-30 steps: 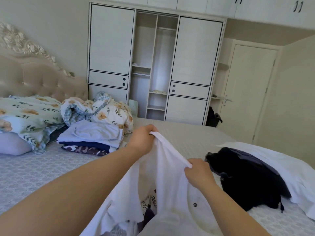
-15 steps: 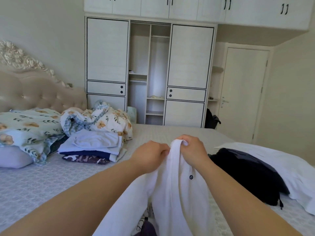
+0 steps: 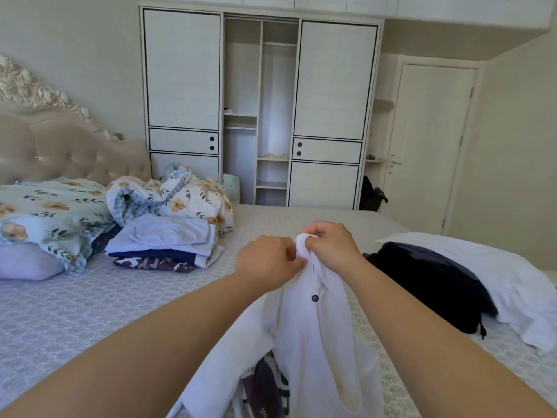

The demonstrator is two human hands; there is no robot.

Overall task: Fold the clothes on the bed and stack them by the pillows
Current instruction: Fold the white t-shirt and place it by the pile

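Bed (image 3: 90,312): patterned pale grey cover, padded headboard (image 3: 60,146) along its left end. Wardrobe (image 3: 262,110) stands against the wall beyond the far edge, its middle section open.

Bedding at the headboard end: floral quilt (image 3: 51,206) lying over a lilac pillow (image 3: 27,263), with a second crumpled floral cover (image 3: 180,194) just beside it toward the far edge.

Right edge of the bed: an unfolded white garment (image 3: 497,285), with a black garment (image 3: 431,285) heaped against its near side.

Folded stack (image 3: 162,242): pale lilac item on top, navy beneath, a dark printed piece at the bottom; it touches the bedding at the headboard end.

White shirt (image 3: 313,333): held up over the middle of the bed near its front edge, hanging down from both hands, one dark button (image 3: 315,298) visible below the grip. A printed purple garment (image 3: 265,384) shows beneath it.

Left hand (image 3: 268,260): fingers curled, pinching the shirt's top edge. Right hand (image 3: 331,245): fingers curled round the same bunched edge. The two hands touch.
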